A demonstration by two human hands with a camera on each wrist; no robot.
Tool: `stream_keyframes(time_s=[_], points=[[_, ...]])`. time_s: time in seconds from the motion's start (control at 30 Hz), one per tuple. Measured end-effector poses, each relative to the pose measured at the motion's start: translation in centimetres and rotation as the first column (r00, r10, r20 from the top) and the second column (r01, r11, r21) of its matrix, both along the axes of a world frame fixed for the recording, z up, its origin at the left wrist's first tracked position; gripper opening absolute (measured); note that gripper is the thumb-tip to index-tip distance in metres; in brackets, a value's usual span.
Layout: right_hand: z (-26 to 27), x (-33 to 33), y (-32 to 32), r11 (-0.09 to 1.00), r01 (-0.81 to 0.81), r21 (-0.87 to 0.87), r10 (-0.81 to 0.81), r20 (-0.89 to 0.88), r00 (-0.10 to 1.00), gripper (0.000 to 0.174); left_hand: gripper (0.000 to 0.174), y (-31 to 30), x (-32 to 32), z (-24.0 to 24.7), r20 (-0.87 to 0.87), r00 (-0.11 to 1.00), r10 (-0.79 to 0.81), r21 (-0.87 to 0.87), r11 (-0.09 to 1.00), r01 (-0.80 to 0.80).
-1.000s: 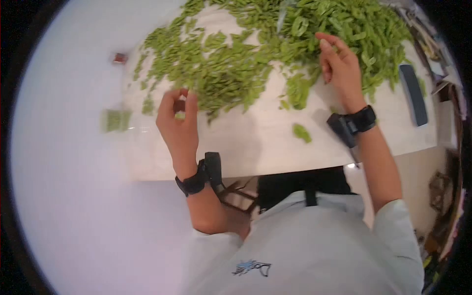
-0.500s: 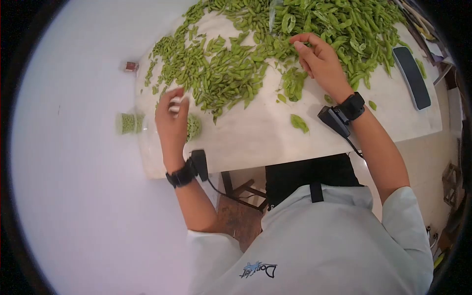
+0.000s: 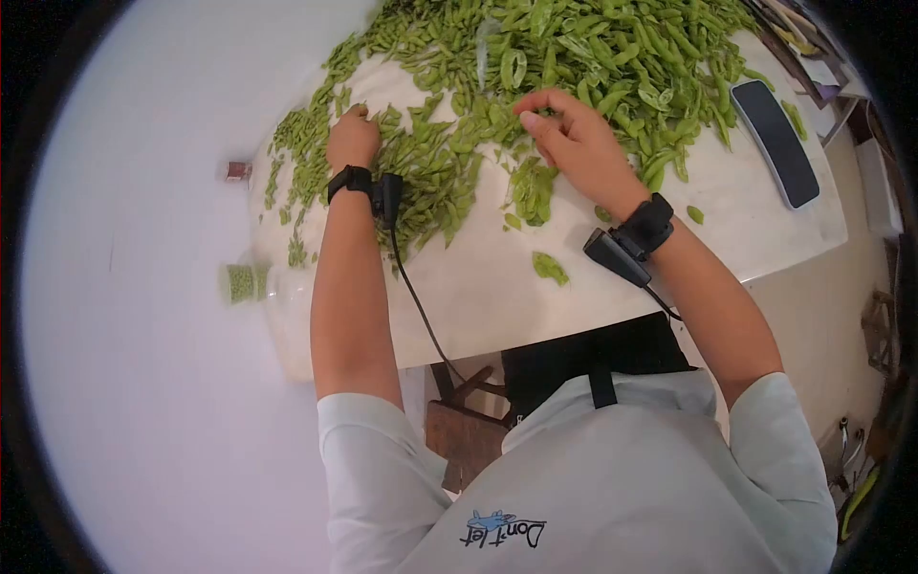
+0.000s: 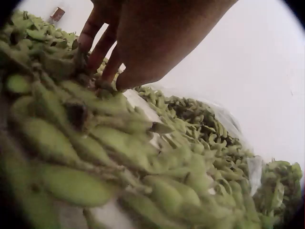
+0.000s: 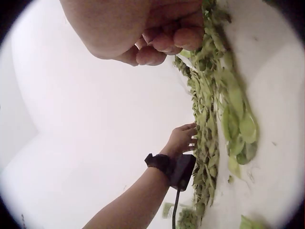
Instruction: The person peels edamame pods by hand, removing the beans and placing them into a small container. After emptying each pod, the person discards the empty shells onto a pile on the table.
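My left hand [image 3: 354, 142] reaches over the far left of the table, into a spread of small green bean pods [image 3: 426, 182]. In the left wrist view its fingers [image 4: 101, 50] point down, a little apart, with their tips among the pods. My right hand [image 3: 583, 153] hovers at the near edge of a heap of larger bean pods [image 3: 660, 57]. Its index finger and thumb curve loosely with a gap between them. The right wrist view shows its other fingertips [image 5: 188, 38] bent toward the palm, which is partly hidden.
A clear container of green beans [image 3: 247, 283] stands at the table's left edge, beside the white wall. Farther back is a small red item [image 3: 237, 171]. A phone [image 3: 776, 143] lies at the right. Several loose pods [image 3: 549, 268] lie near the front, and a clear plastic piece [image 3: 484, 53] sticks up behind.
My left hand has moved away from me, from near the front left into the spread pods. The right hand stays by the heap, slightly left in view, as the head view shifts.
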State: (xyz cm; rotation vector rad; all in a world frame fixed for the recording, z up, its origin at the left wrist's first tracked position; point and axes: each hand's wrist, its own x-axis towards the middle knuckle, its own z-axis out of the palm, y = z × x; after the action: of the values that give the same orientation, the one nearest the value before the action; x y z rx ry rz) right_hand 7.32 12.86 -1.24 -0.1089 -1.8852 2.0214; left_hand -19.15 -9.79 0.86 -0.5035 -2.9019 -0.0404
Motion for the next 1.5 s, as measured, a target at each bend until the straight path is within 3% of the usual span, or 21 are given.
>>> stream_keyframes(time_s=[0.17, 0.27, 0.3, 0.37, 0.43, 0.5, 0.6, 0.63, 0.7, 0.8, 0.93, 1.0, 1.13, 1.2, 1.37, 1.5], points=[[0.4, 0.2, -0.2, 1.0, -0.022, 0.009, 0.022, 0.022, 1.0, 0.02, 0.032, 0.1, 1.5, 0.6, 0.074, 0.997, 0.016, 0.094, 0.995, -0.023], [0.2, 0.2, -0.3, 0.999, -0.031, 0.044, 0.03, 0.021, 0.999, 0.021, 0.031, -1.2, 0.4, -0.3, -0.044, 0.991, -0.124, 0.078, 0.989, 0.127], [0.1, 0.1, -0.2, 0.998, -0.026, 0.055, 0.025, 0.01, 1.0, 0.022, 0.03, -0.6, 1.3, 0.3, -0.031, 0.989, -0.143, 0.246, 0.958, 0.146], [0.0, 0.0, -0.1, 1.0, -0.007, 0.001, 0.007, -0.001, 1.0, 0.023, 0.03, 2.0, 5.9, 3.1, -0.006, 0.981, -0.193, 0.553, 0.817, 0.164], [0.5, 0.0, -0.3, 0.998, 0.01, -0.067, -0.01, -0.005, 1.0, 0.024, 0.03, 5.2, 11.3, 4.4, 0.235, 0.862, -0.45, 0.881, 0.474, 0.007], [1.4, 0.4, -0.2, 0.99, 0.038, -0.135, -0.038, 0.0, 0.999, 0.025, 0.029, 8.4, 15.8, 3.6, 0.136, 0.765, -0.63, 0.975, 0.224, 0.011], [1.4, 0.3, 0.2, 0.989, 0.043, -0.141, -0.032, 0.08, 0.996, 0.024, 0.028, 11.0, 18.5, 2.1, 0.232, 0.715, -0.659, 0.958, 0.281, -0.051], [1.8, -0.3, 1.2, 0.995, 0.03, -0.098, -0.027, 0.035, 0.999, 0.025, 0.026, 11.8, 19.2, 1.8, 0.238, 0.723, -0.649, 0.967, 0.228, -0.114], [0.9, 0.3, 0.8, 0.997, -0.008, -0.082, 0.01, 0.02, 1.0, 0.026, 0.024, 11.9, 20.1, 0.9, 0.167, 0.689, -0.706, 0.985, 0.146, -0.088], [0.8, 0.3, 0.5, 0.997, -0.045, -0.059, 0.046, 0.018, 0.999, 0.029, 0.02, 10.8, 18.7, -0.7, 0.179, 0.611, -0.771, 0.97, 0.036, -0.24], [1.3, 0.6, 0.3, 0.984, -0.163, -0.076, 0.169, 0.083, 0.982, 0.03, 0.016, 9.5, 18.6, -1.3, 0.141, 0.654, -0.743, 0.984, 0.034, -0.173], [1.1, 0.6, 0.2, 0.957, -0.23, -0.178, 0.248, 0.084, 0.965, 0.03, 0.015, 9.3, 18.9, -1.1, 0.109, 0.678, -0.726, 0.993, 0.045, -0.111], [0.8, 0.2, 0.4, 0.925, -0.287, -0.25, 0.316, 0.083, 0.945, 0.027, 0.008, 9.1, 19.4, -1.3, -0.082, 0.698, -0.711, 0.98, -0.184, -0.072], [1.0, 0.2, -0.1, 0.953, -0.205, -0.224, 0.229, 0.083, 0.97, 0.025, 0.007, 9.4, 19.7, -1.4, -0.132, 0.718, -0.683, 0.967, -0.249, -0.059], [1.0, 0.5, -0.9, 0.982, -0.089, -0.166, 0.106, 0.093, 0.99, 0.022, 0.006, 9.6, 19.6, -2.3, -0.167, 0.825, -0.541, 0.986, -0.08, 0.147], [0.9, 0.5, -1.0, 0.946, -0.053, -0.32, 0.079, 0.068, 0.995, 0.022, 0.006, 9.7, 19.5, -2.2, -0.218, 0.829, -0.515, 0.964, 0.018, 0.264]])
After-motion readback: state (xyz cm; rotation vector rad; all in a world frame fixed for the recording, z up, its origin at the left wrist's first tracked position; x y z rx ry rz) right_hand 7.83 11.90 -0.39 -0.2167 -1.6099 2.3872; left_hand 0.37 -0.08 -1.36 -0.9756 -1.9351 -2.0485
